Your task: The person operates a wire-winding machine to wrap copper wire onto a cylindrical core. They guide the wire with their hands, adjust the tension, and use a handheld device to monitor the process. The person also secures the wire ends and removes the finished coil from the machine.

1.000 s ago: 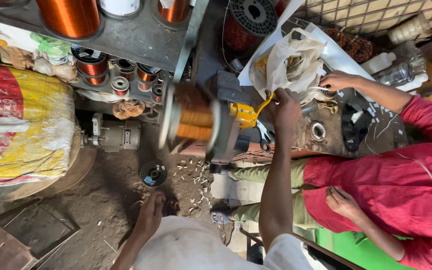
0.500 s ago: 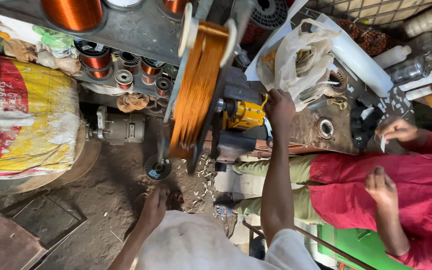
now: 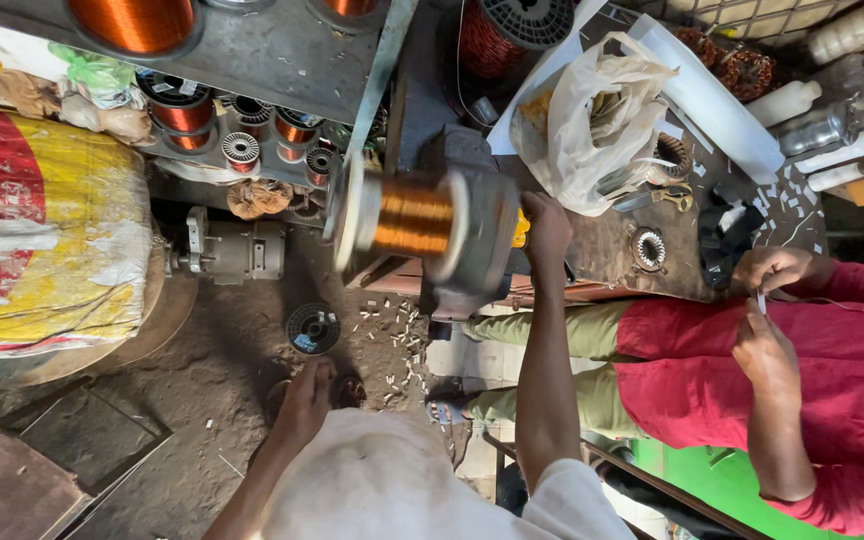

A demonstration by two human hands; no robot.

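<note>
Bag (image 3: 592, 120) holds scraps; hands: right (image 3: 547, 228) grips winder (image 3: 477, 240).

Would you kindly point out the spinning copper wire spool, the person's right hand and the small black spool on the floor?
copper wire spool (image 3: 410, 215), head view, on its blurred copper winding.
right hand (image 3: 548, 226), head view, on the back of the hand at the winder.
black spool (image 3: 312, 328), head view, on its flat round face.

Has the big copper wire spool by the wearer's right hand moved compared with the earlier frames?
Yes. The copper wire spool has turned: half a second ago it stood edge-on and tall beside the grey shelf; now its axis lies sideways.
</note>
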